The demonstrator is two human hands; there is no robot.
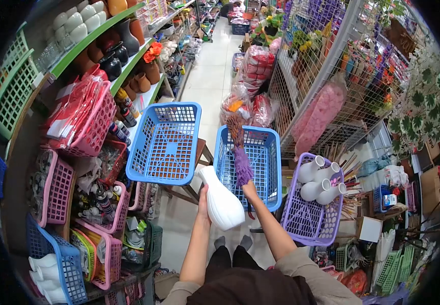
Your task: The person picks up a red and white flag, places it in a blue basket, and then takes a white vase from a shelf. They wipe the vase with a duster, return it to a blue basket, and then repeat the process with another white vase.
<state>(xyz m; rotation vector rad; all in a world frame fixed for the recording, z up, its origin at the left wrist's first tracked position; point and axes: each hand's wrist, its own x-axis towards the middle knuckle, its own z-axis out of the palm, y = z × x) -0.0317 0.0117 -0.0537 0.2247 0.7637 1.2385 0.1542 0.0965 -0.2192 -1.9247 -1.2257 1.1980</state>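
My left hand [204,207] is closed around the side of a white ribbed vase [224,204], which tilts with its narrow neck up and to the left. In my right hand [250,192] is a feather duster [240,161], purple near the grip and brown toward its far end. The duster points away from me, over a blue basket [274,170], and is apart from the vase. Part of its dark handle shows below my fist. To the right, several white vases [313,190] lie in a purple basket [309,231].
Another blue basket [160,179] rests on a wooden stool [204,151] at left. Shelves with pots [128,38] and baskets of goods [59,185] line the left side. A wire mesh rack [301,76] stands at right. Tiled floor [212,76] runs down the aisle.
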